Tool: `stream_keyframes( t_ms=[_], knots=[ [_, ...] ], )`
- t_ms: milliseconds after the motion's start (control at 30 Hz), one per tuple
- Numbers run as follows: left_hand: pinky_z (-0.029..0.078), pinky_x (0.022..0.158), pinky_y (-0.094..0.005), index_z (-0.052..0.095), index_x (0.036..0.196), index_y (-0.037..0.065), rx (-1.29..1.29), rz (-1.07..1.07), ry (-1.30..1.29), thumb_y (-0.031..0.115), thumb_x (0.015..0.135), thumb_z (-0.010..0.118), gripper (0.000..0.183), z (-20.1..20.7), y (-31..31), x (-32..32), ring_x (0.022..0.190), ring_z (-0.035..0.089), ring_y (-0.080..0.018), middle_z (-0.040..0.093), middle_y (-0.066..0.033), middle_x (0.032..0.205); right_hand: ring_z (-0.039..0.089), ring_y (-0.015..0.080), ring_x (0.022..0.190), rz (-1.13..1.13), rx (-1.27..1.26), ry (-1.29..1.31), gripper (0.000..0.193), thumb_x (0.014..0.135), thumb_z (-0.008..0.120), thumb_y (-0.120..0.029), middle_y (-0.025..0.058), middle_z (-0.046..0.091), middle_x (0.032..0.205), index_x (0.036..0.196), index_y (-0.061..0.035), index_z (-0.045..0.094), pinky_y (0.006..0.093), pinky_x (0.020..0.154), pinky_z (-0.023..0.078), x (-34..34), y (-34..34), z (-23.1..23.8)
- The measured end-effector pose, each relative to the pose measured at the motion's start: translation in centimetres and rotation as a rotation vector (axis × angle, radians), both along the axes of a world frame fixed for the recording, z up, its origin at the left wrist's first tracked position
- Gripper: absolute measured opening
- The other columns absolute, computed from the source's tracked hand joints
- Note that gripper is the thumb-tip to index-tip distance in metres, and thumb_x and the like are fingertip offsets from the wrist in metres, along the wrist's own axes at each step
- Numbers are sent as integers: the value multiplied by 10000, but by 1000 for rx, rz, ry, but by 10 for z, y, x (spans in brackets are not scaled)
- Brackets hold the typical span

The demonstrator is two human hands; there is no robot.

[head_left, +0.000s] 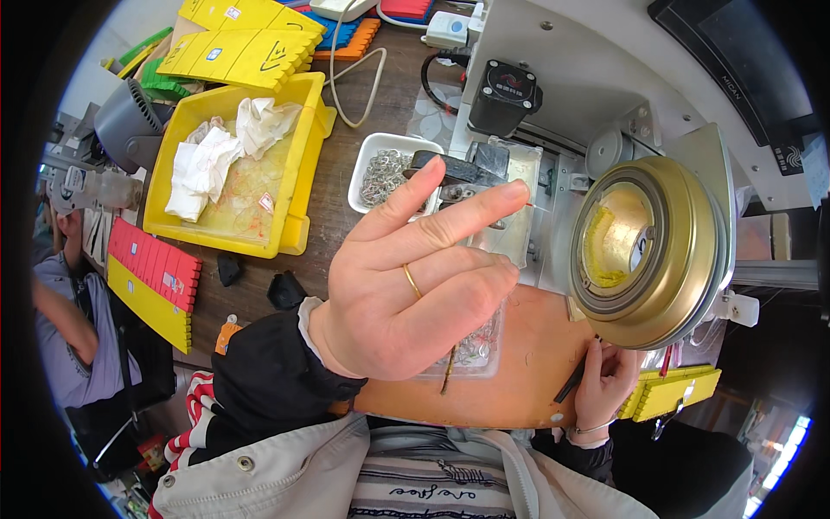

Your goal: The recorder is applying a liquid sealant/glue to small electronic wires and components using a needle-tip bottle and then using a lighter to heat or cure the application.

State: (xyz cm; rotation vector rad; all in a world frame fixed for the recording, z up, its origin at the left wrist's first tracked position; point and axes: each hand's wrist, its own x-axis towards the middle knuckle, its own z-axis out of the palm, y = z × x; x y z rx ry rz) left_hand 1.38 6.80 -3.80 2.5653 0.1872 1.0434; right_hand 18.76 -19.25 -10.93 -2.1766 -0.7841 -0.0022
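Gold band (412,281) on a finger of the left hand (385,298), seen from the back. Stretches the two upper fingers, spread well apart, and curls the two lower ones close together; cannot tell whether grasping anything, with the thumb hidden. Behind the upper fingers, a black lever (458,169) and a white tray (358,177) of metal rings (385,177); below the curled ones, a thin brown stick (449,372) by a clear tray (471,375). Bends the fingers of the right hand (603,381) just under the gold-coloured wheel (702,246), grip again impossible to tell; left of those fingers, a black strip (571,381) on the orange board (540,346). Farther left of both hands' fingers, a yellow bin (298,195) with white cloths (203,173).
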Motion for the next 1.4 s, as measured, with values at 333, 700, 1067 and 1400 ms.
stream_keyframes(
  t_ms=[333,700,1067,1400],
  knots=[
    [310,1133,-540,677,935,80,-1,-13,-25,16,795,720,160,-1,0,1,1168,638,-336,726,-30,866,544,240,812,44,-65,-95,263,834,653,-68,98,545,996,1066,38,591,326,778,434,2,-2,4],
    [316,1129,-532,684,898,76,4,-1,-28,12,793,707,125,-1,0,4,1154,649,-327,714,-31,823,449,84,678,74,-38,-124,220,848,643,45,41,453,885,1060,37,585,210,601,354,4,-1,1],
    [368,1093,-522,669,866,65,7,-35,-99,-5,786,697,110,-5,2,3,1130,659,-320,704,-56,829,498,105,615,59,-10,-12,324,828,665,38,167,542,1282,1146,-11,628,238,606,430,2,3,3],
    [406,1054,-537,655,845,33,27,-54,-184,-46,782,657,100,-8,0,11,1130,653,-329,698,-124,902,566,123,735,58,15,-162,338,841,660,18,143,550,1334,1170,-58,653,227,598,447,5,4,5]
  ],
)
